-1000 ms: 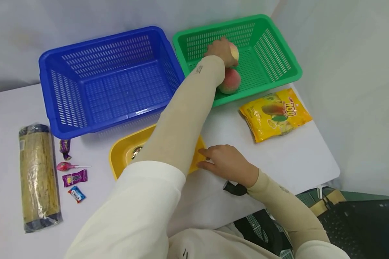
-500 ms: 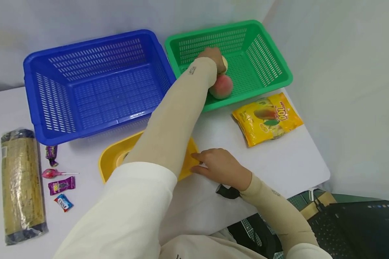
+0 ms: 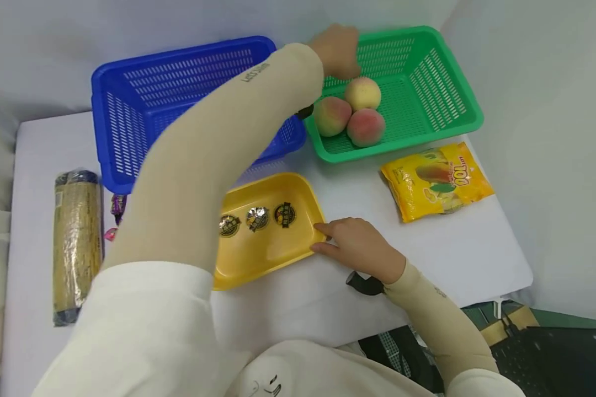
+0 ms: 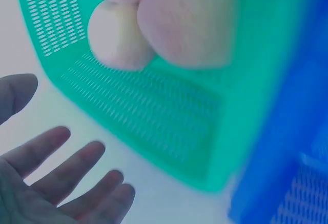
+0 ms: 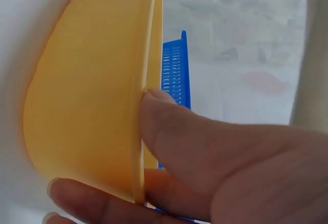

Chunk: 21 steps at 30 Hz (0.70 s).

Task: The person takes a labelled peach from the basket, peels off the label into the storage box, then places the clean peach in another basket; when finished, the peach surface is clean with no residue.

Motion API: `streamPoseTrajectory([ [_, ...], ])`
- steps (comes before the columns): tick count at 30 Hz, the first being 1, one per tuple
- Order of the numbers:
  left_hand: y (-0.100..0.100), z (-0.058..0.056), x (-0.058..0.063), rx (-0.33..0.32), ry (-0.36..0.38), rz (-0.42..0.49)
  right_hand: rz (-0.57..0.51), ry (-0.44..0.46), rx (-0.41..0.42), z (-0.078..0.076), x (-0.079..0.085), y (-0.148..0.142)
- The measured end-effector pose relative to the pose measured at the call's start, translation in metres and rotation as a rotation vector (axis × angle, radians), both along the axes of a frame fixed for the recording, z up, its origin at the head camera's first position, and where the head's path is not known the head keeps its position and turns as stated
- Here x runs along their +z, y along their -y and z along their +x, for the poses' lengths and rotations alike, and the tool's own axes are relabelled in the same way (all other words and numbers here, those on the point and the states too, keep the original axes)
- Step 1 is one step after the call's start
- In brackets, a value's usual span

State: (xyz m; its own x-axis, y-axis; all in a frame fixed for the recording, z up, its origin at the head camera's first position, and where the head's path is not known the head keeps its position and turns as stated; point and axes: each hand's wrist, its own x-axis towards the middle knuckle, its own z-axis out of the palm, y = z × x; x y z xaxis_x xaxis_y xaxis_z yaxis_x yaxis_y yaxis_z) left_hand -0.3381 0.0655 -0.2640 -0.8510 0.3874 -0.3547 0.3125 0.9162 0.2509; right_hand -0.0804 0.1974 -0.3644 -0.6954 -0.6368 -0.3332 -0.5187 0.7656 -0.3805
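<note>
My left hand (image 3: 338, 51) is over the back left corner of the green basket (image 3: 474, 118). In the left wrist view its fingers are spread and hold nothing. Beside it in the basket, a yellowish peach (image 3: 363, 94), a red-green peach (image 3: 332, 116) and a pink peach (image 3: 366, 127) lie close together. With thumb and fingers my right hand (image 3: 360, 245) pinches the right rim of a yellow tray (image 3: 263, 256). Three round wrapped pieces with dark labels, one of them silvery (image 3: 256, 218), lie in that tray. My left arm covers the tray's left end.
A blue basket (image 3: 97, 105) stands left of the green one, partly behind my left arm. A yellow mango-printed bag (image 3: 439, 181) lies at the right. On the left are a plastic-wrapped straw-coloured roll (image 3: 74, 242) and a purple-wrapped candy (image 3: 118, 205). A laptop (image 3: 561, 358) is at lower right.
My left hand has come off the peaches and moved up toward the basket's back left corner, so three peaches now show. The right hand stays on the tray. The head view has shifted.
</note>
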Motion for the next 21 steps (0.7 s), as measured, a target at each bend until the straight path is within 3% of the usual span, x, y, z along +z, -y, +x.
streamPoseTrajectory([
  [3, 0.026, 0.020, 0.016, -0.046, -0.040, 0.011, 0.012, 0.015, -0.010, -0.007, 0.000, -0.008],
  [6, 0.049, 0.036, 0.023, -0.105, -0.033, 0.020, 0.007, 0.010, -0.042, -0.009, -0.001, -0.015],
  [8, 0.063, 0.048, 0.023, -0.110, -0.016, 0.021, -0.005, -0.001, -0.051, -0.010, -0.002, -0.021],
  [11, 0.079, 0.067, 0.017, -0.056, 0.027, 0.052, -0.001, -0.023, -0.057, -0.008, -0.003, -0.033],
  [15, 0.085, 0.088, 0.011, 0.003, 0.048, 0.120, 0.009, -0.089, -0.084, -0.005, -0.005, -0.051],
  [19, 0.085, 0.098, 0.007, 0.012, 0.036, 0.132, 0.021, -0.166, -0.067, -0.004, -0.007, -0.063],
  [21, 0.088, 0.099, 0.003, 0.020, 0.040, 0.122, 0.066, -0.157, -0.025, -0.006, -0.003, -0.066],
])
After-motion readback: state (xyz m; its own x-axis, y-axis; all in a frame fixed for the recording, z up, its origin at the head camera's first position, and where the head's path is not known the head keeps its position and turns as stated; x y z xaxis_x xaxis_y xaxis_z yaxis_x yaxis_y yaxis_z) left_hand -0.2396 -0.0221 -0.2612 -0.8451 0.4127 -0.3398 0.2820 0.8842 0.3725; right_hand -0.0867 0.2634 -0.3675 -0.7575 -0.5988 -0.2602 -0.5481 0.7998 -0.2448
